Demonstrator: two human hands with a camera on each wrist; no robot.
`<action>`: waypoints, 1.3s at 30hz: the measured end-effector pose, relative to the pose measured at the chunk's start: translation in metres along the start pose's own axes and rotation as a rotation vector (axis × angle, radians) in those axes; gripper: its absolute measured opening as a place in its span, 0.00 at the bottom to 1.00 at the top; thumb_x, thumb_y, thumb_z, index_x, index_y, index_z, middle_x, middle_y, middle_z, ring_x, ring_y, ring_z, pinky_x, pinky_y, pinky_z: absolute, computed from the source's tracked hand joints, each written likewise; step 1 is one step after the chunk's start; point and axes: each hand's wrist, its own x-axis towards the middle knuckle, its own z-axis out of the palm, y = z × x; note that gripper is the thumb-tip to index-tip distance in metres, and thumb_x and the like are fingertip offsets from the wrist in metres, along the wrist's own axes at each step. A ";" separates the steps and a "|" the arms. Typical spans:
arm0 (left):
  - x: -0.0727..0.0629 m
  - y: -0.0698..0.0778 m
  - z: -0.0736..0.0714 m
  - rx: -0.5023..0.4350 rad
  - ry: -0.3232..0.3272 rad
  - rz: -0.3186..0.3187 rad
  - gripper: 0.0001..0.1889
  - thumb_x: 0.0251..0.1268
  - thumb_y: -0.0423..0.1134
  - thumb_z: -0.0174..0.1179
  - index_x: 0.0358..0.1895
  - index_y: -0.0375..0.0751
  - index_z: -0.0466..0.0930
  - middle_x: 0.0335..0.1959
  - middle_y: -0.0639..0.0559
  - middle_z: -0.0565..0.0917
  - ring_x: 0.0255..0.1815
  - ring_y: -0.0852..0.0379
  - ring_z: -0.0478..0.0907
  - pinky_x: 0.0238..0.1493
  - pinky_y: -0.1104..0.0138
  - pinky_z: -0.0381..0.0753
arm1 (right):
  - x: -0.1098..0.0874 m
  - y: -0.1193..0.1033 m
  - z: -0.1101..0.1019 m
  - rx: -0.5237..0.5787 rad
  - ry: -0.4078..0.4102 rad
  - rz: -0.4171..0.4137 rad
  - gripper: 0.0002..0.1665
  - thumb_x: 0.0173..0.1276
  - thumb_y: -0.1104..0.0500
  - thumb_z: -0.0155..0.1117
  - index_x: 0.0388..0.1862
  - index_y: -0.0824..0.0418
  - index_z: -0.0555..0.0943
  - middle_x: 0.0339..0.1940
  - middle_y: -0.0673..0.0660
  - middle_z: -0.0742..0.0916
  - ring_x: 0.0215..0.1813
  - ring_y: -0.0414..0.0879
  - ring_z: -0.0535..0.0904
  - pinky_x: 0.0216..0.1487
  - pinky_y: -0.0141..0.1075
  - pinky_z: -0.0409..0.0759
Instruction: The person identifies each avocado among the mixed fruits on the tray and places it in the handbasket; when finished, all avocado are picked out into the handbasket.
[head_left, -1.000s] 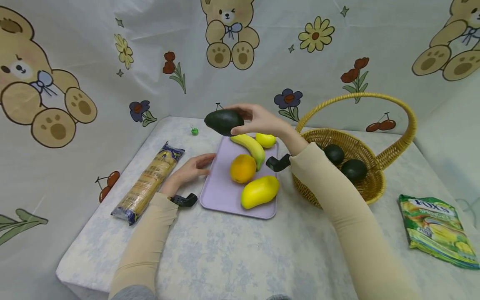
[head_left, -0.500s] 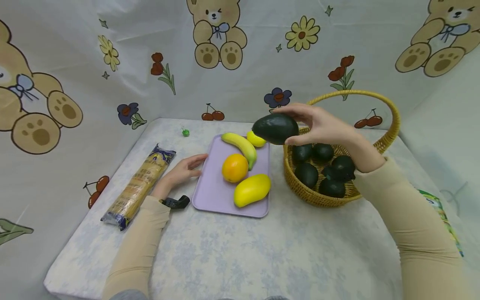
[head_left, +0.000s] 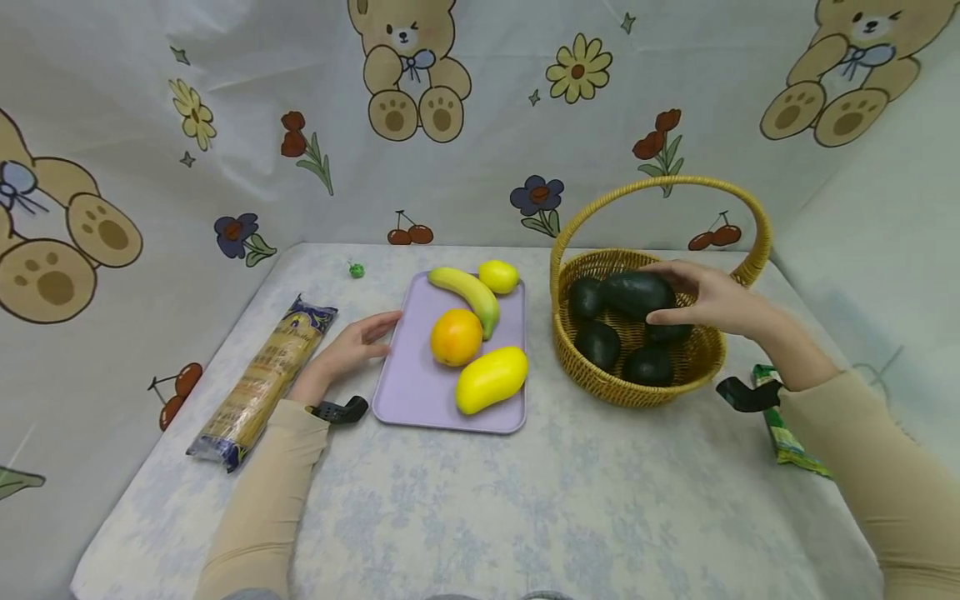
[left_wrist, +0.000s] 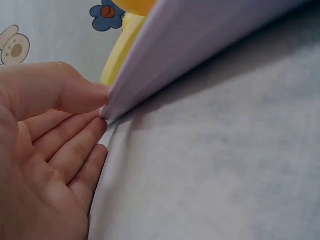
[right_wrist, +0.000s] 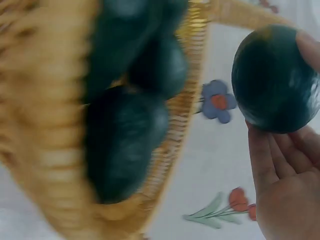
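Note:
In the head view, my right hand [head_left: 716, 302] grips a dark green avocado [head_left: 636, 293] over the yellow wicker basket [head_left: 600, 383]. The right wrist view shows this avocado [right_wrist: 272, 80] between thumb and fingers, outside the basket's outline there. Several more avocados [head_left: 597, 345] lie in the basket. At the left edge of a lilac tray [head_left: 408, 400] is my left hand [head_left: 348, 346], thumb and fingers extended. Its thumb tip and fingertips meet the tray rim in the left wrist view. The tray carries a banana [head_left: 468, 296], an orange [head_left: 456, 337] and a yellow mango [head_left: 491, 380].
A lemon [head_left: 498, 277] lies at the tray's back right corner. Left of my left hand is a packet of spaghetti [head_left: 270, 375]. A tiny green item [head_left: 356, 270] sits near the back. My right forearm partly hides a green packet [head_left: 787, 437]. The basket's tall handle [head_left: 660, 182] arches upward.
My right hand has carried the avocado rightward from above the tray, then down over the basket. My left hand stays at the tray's edge while the head view shifts slightly.

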 end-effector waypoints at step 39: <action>0.005 -0.010 -0.003 0.001 0.005 -0.003 0.32 0.63 0.23 0.55 0.70 0.30 0.56 0.72 0.38 0.58 0.72 0.43 0.52 0.70 0.54 0.53 | 0.021 0.033 0.042 -0.339 -0.066 -0.079 0.42 0.54 0.51 0.74 0.61 0.73 0.70 0.59 0.74 0.74 0.60 0.67 0.68 0.58 0.58 0.67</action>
